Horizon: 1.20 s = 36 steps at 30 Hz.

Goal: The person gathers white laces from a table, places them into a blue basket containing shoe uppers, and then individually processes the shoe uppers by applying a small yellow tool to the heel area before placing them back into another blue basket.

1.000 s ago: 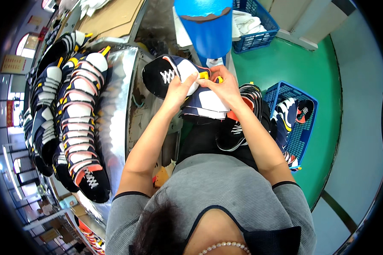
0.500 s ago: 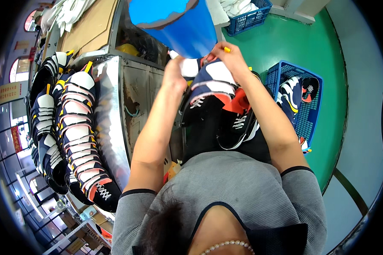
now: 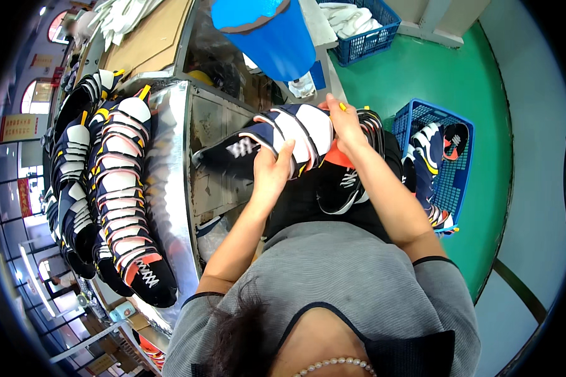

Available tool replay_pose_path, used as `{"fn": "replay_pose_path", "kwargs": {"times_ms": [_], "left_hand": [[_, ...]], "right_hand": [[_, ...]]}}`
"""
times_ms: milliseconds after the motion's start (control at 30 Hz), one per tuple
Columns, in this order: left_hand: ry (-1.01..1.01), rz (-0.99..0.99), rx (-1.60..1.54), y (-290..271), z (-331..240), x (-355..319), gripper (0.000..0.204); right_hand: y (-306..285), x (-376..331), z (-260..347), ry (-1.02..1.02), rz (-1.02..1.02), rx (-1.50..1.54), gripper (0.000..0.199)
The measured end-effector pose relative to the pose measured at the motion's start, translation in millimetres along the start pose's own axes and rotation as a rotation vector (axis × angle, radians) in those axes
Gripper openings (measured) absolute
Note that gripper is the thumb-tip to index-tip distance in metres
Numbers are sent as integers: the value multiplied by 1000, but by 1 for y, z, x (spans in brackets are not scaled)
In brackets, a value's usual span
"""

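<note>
A short nested stack of navy, white and black shoe uppers (image 3: 311, 127) lies across both hands above my lap, its black laced toe pointing left. My left hand (image 3: 273, 171) grips the near side of the stack, thumb on top. At the heel end, my right hand (image 3: 346, 124) is closed on it, beside a yellow pull tab (image 3: 343, 107). Its fingertips are partly hidden. Under my right forearm, more black shoe uppers (image 3: 338, 193) with white laces rest on my lap, and an orange-red lining shows beside them.
To my left, long rows of nested uppers (image 3: 121, 182) lie on a shiny metal bench (image 3: 170, 157). Ahead stands a blue bin (image 3: 280, 47). A blue crate (image 3: 464, 164) holding uppers sits on the green floor at right; another crate (image 3: 372, 41) with white items stands farther ahead.
The stack has swung so its toe points left instead of toward me. My left hand has moved nearer and now grips its near side; my right hand stays at the heel end.
</note>
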<state>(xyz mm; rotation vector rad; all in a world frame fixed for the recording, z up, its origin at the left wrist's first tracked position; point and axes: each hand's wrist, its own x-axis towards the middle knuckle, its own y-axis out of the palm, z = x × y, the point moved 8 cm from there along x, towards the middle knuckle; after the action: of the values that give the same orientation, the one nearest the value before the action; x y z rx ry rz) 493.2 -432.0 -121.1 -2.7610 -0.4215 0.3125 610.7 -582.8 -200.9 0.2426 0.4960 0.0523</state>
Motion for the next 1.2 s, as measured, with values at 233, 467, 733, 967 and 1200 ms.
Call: {"fn": "replay_pose_path", "kwargs": {"times_ms": [233,467,733,967,1200], "left_hand": [[-14,63,-354,0,-1,4,54],[-107,-107,-469,-22,-4,21,38],[-4,-174,-507,-20,-16,46,38],[-63,-115,-586,-21,-30,43,39],[-39,-83,-489,-21,-47,35,41]], "right_hand": [[12,-13,2,46,91,105,33],[-27,-8,54,-379,-8,-188,17],[10,-26,88,-505,42,-703,52],[-15,-24,100,-435,55,-714,43],[-5,-38,103,-384,290,-759,62]]}}
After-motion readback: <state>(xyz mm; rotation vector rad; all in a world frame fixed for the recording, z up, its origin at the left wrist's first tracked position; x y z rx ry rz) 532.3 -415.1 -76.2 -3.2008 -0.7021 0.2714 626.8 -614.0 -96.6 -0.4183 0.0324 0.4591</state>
